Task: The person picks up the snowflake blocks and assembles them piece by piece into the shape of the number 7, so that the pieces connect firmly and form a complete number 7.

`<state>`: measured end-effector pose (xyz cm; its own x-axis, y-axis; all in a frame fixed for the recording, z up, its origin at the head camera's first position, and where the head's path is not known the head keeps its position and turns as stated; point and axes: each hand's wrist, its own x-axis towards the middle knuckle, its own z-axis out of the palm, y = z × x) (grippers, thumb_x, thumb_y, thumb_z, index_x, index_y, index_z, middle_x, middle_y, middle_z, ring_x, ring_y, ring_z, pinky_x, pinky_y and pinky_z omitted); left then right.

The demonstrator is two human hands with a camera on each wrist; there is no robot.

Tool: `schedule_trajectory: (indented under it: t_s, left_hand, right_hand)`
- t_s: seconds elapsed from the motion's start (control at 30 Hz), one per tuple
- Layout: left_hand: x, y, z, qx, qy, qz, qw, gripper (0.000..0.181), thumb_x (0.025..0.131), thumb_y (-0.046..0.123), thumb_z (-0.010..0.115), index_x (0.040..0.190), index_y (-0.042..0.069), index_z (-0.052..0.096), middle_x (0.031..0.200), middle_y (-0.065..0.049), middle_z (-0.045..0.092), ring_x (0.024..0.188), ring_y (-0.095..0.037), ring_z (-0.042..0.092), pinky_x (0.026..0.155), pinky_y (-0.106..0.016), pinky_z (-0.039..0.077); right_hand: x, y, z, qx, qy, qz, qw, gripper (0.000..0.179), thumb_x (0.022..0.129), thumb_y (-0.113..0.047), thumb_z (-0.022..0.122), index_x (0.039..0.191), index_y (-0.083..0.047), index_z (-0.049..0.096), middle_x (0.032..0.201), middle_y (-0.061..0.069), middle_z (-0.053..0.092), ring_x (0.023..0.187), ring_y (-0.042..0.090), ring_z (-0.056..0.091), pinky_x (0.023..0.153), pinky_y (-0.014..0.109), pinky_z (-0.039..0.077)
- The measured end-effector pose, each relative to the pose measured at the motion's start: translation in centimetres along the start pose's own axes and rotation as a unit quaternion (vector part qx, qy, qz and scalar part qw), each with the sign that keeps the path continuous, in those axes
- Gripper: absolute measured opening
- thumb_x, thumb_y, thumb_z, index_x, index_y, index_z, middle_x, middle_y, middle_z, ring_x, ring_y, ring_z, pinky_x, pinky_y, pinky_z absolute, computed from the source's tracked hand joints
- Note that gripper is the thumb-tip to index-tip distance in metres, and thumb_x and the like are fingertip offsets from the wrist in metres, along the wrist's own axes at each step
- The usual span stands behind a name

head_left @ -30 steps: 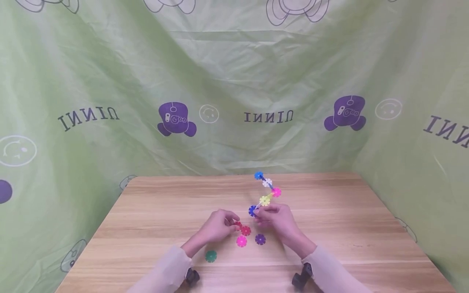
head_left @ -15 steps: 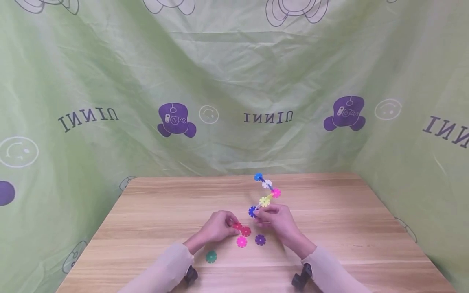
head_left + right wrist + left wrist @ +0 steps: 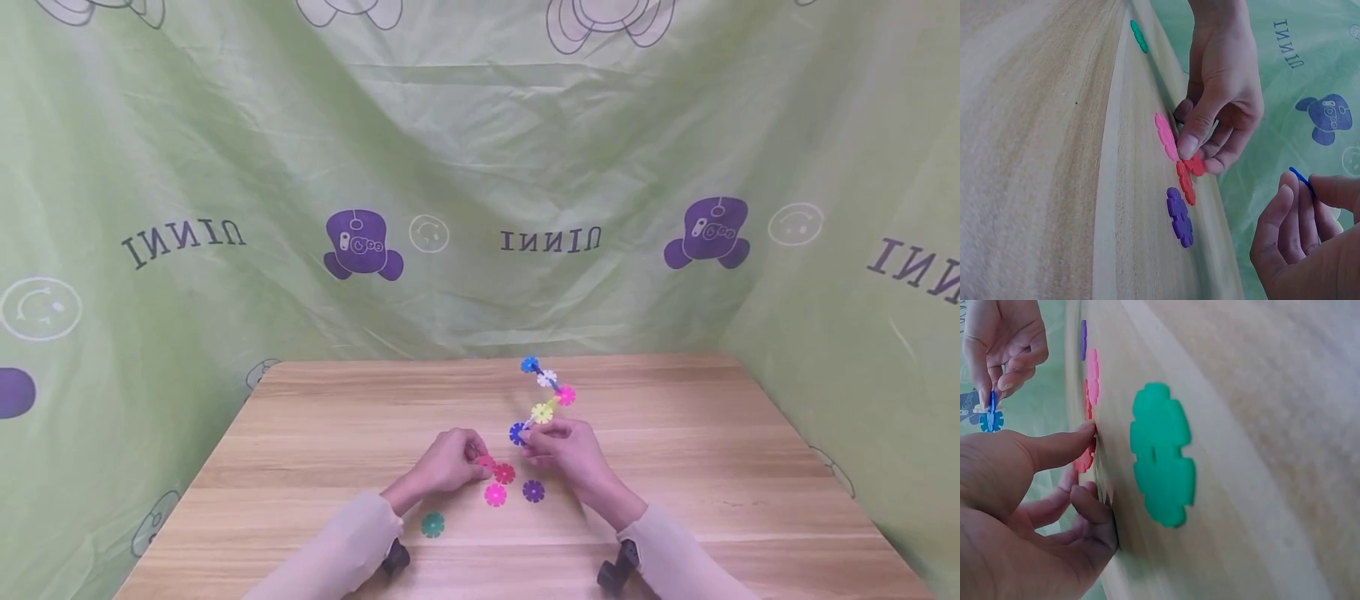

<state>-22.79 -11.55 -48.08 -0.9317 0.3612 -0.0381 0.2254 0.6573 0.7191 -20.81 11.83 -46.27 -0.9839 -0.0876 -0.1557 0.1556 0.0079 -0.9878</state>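
Observation:
My left hand [image 3: 447,462] is low over the table and pinches a red notched snowflake disc [image 3: 1195,164] between thumb and fingers. That disc stands tilted and overlaps a second red disc [image 3: 504,473] lying flat. To the right, my right hand [image 3: 568,454] holds a chain of joined snowflake discs up by the dark blue disc [image 3: 517,433] at its lower end. Up the chain come a yellow disc [image 3: 542,412], a pink disc [image 3: 566,395], a white disc [image 3: 547,378] and a bright blue disc [image 3: 529,365] at the top, with other discs edge-on between them.
Loose on the wooden table [image 3: 337,417] lie a pink disc [image 3: 495,495], a purple disc [image 3: 533,491] and a green disc [image 3: 432,525], all nearer the person than the hands. A green printed cloth [image 3: 465,150] hangs behind the table and along both sides.
My left hand has shifted slightly to the right, its fingers drawn closer about the red disc. The top of the chain has dipped a little; my right hand is nearly still.

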Motion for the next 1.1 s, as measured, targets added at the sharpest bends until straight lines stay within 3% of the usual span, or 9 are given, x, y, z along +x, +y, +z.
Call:
schedule_trajectory:
  t_s: [0.3, 0.57, 0.87, 1.1]
  left_hand:
    - [-0.7, 0.7, 0.0, -0.071, 0.045, 0.003, 0.9965, 0.013, 0.084, 0.006, 0.084, 0.088, 0.007, 0.071, 0.077, -0.005, 0.079, 0.065, -0.013, 0.068, 0.058, -0.021, 0.052]
    - [-1.2, 2.0, -0.3, -0.148, 0.07, -0.021, 0.9862, 0.014, 0.088, 0.008, 0.082, 0.098, 0.008, 0.072, 0.088, -0.008, 0.083, 0.081, -0.019, 0.08, 0.067, -0.025, 0.058]
    - [-1.6, 3.0, -0.1, -0.169, 0.08, -0.04, 0.9815, 0.014, 0.087, 0.009, 0.084, 0.096, 0.01, 0.074, 0.09, -0.006, 0.083, 0.084, -0.017, 0.079, 0.07, -0.028, 0.057]
    - [-1.4, 3.4, 0.5, -0.18, 0.096, -0.034, 0.9783, 0.013, 0.086, 0.01, 0.085, 0.093, 0.009, 0.074, 0.088, -0.008, 0.082, 0.08, -0.02, 0.078, 0.061, -0.024, 0.054]
  right_hand:
    - [-0.2, -0.2, 0.1, -0.002, -0.004, 0.004, 1.0, 0.023, 0.093, -0.008, 0.077, 0.112, 0.004, 0.074, 0.104, 0.022, 0.079, 0.089, 0.024, 0.079, 0.077, 0.029, 0.065]
    - [-0.1, -0.2, 0.2, -0.004, 0.003, 0.003, 1.0, 0.021, 0.094, -0.006, 0.076, 0.112, 0.004, 0.074, 0.102, 0.02, 0.079, 0.088, 0.023, 0.078, 0.076, 0.028, 0.065]
    - [0.0, -0.3, 0.4, -0.009, 0.006, -0.001, 0.9999, 0.02, 0.093, -0.008, 0.078, 0.11, 0.004, 0.074, 0.1, 0.021, 0.079, 0.088, 0.026, 0.078, 0.075, 0.029, 0.065]
    - [-0.3, -0.2, 0.5, -0.01, 0.0, 0.0, 1.0, 0.022, 0.094, -0.005, 0.075, 0.113, 0.006, 0.072, 0.1, 0.021, 0.079, 0.085, 0.022, 0.077, 0.074, 0.029, 0.065]
